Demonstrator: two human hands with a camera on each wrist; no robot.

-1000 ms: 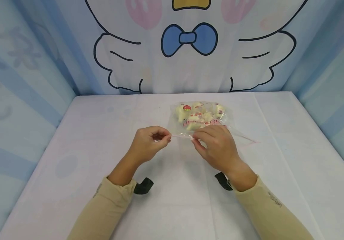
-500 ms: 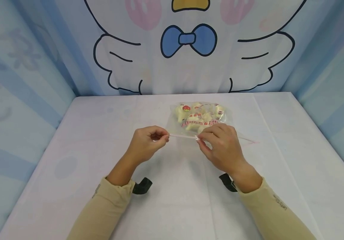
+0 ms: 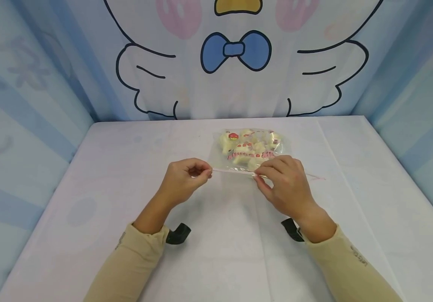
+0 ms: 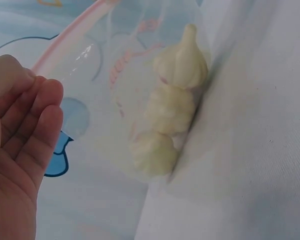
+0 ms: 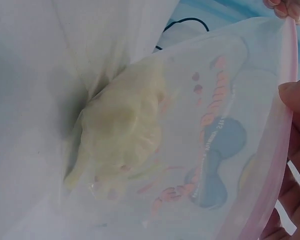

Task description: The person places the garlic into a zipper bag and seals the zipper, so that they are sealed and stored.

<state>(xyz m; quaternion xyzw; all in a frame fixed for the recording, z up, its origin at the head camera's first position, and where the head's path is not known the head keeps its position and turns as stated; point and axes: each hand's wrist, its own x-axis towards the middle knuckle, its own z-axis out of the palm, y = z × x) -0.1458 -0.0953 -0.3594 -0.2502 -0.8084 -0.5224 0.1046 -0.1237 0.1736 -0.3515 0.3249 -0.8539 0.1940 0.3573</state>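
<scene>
Bag (image 3: 248, 149) print: red lettering, unreadable.

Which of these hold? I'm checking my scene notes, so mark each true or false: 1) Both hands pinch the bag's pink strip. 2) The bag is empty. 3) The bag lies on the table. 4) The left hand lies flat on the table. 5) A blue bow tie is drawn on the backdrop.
1) True: the left hand and the right hand each pinch the pink strip of the bag.
2) False: it holds pale garlic bulbs.
3) True: it rests on the table.
4) False: its fingers are curled, pinching the strip's end.
5) True: the bow tie is blue.
</scene>
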